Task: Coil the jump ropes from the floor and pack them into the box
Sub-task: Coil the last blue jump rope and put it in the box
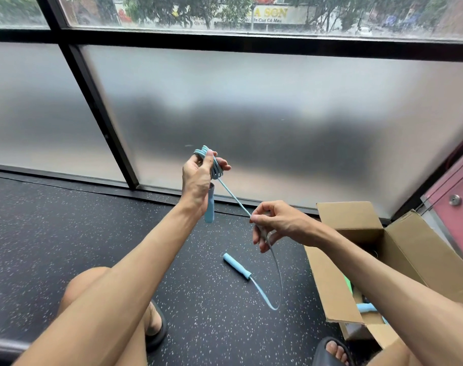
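My left hand (197, 180) is raised and grips a light blue jump rope: several loops of cord (212, 162) are wound around its fingers, and one handle (209, 207) hangs below the palm. A taut stretch of cord runs down to my right hand (272, 223), which pinches it between thumb and fingers. From there the cord loops down to the floor and ends at the second blue handle (237, 266), lying on the floor. An open cardboard box (330, 283) stands at the right, with another blue handle (367, 308) and something green visible inside.
The floor is dark speckled rubber (66, 220). Frosted glass panels with black frames (103, 114) stand just ahead. My knee (88, 281) and sandalled feet (330, 352) are at the bottom. A pink wall panel (454, 202) sits behind the box at the right.
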The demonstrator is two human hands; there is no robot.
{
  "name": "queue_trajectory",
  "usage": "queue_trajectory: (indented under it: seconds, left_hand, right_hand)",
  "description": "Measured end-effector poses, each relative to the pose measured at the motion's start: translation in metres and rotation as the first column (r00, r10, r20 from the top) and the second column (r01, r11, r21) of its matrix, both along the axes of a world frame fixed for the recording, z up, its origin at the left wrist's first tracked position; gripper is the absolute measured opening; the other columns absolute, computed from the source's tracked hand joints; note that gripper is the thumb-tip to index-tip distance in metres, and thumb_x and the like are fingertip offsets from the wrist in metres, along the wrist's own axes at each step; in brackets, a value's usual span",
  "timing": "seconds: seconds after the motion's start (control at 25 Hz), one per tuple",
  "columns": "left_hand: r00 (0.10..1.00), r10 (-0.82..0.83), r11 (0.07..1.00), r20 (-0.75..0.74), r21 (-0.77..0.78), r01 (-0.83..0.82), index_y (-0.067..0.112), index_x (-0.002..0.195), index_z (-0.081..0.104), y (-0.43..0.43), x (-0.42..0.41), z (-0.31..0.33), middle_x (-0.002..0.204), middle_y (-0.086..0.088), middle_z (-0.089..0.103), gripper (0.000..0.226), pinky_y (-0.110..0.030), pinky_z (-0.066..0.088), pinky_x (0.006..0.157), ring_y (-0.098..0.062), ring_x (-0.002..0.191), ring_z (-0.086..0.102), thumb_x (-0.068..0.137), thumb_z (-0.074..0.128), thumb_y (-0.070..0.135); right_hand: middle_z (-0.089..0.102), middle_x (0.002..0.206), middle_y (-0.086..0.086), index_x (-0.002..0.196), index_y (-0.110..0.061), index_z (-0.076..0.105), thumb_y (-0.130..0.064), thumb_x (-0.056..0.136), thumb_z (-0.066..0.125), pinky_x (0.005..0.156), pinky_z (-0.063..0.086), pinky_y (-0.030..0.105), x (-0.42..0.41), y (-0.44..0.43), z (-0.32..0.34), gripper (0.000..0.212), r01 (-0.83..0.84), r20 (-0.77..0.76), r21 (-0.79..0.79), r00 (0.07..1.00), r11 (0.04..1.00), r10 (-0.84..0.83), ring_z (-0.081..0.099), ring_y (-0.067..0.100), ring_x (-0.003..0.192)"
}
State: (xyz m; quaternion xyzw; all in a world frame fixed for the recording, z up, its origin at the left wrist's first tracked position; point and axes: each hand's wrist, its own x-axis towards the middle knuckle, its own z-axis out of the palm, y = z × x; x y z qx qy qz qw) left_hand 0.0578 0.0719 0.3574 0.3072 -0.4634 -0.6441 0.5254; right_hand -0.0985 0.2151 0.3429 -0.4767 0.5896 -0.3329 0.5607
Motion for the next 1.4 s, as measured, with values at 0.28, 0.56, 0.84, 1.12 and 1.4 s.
queue_trajectory:
  seconds: [0.28, 0.56, 0.84, 1.12, 1.4]
  left_hand:
    - [0.670, 0.196, 0.889, 0.716, -0.418, 0.186, 0.008, 0.085, 0.057, 0.004, -0.002, -0.019, 0.064, -0.002, 0.072, 0.015, -0.034, 0.058, 0.068, -0.014, 0.058, 0.070, 0.096, 0.057, 0.018]
    - [0.399, -0.430, 0.787, 0.810, 0.120, 0.605, 0.006, 0.076, 0.062, 0.031, -0.012, -0.007, 0.049, -0.002, 0.052, 0.041, -0.023, 0.041, 0.044, -0.014, 0.040, 0.046, 0.104, 0.044, 0.029]
    - [0.640, -0.724, 0.689, 0.257, 0.250, 0.680, 0.009, 0.065, 0.054, 0.031, -0.006, 0.005, 0.038, 0.005, 0.024, 0.050, -0.029, 0.029, 0.051, -0.013, 0.039, 0.019, 0.102, 0.043, 0.040]
    - [0.717, -0.670, 0.667, -0.193, 0.269, 0.695, 0.005, 0.097, 0.061, 0.026, -0.002, 0.010, 0.066, -0.001, 0.045, 0.033, -0.031, 0.037, 0.082, -0.015, 0.062, 0.043, 0.104, 0.041, 0.031]
    - [0.973, -0.209, 0.962, -0.096, 0.158, 0.222, 0.007, 0.094, 0.056, 0.015, -0.011, 0.000, 0.072, -0.007, 0.059, 0.023, -0.031, 0.054, 0.073, -0.019, 0.065, 0.059, 0.106, 0.042, 0.021]
  right_hand:
    - [0.041, 0.055, -0.003, 0.088, -0.008, 0.063, -0.035, 0.102, 0.049, 0.045, 0.029, 0.021, 0.003, -0.003, 0.005, 0.033, 0.029, -0.063, -0.093, 0.997, 0.995, -0.035, 0.032, 0.010, 0.047]
    - [0.037, 0.051, -0.005, 0.074, -0.006, 0.065, -0.030, 0.105, 0.045, 0.042, 0.022, 0.022, -0.016, -0.008, 0.013, 0.043, 0.265, -0.008, -0.282, 0.960, 0.922, -0.279, 0.028, 0.010, 0.044]
    - [0.040, 0.053, -0.002, 0.070, -0.010, 0.054, -0.022, 0.105, 0.044, 0.047, 0.032, 0.026, -0.016, -0.013, -0.003, 0.038, 0.332, -0.062, -0.302, 0.928, 0.894, -0.366, 0.033, 0.010, 0.045]
    - [0.059, 0.065, 0.013, 0.093, -0.002, 0.056, -0.018, 0.107, 0.038, 0.075, 0.060, 0.055, -0.014, -0.009, -0.012, 0.028, 0.291, -0.037, -0.123, 0.954, 0.949, -0.297, 0.058, 0.021, 0.055]
    - [0.062, 0.076, 0.022, 0.106, -0.002, 0.049, -0.019, 0.104, 0.048, 0.075, 0.059, 0.056, -0.006, 0.000, -0.009, 0.017, 0.106, 0.008, 0.069, 0.994, 0.992, -0.107, 0.065, 0.036, 0.067]
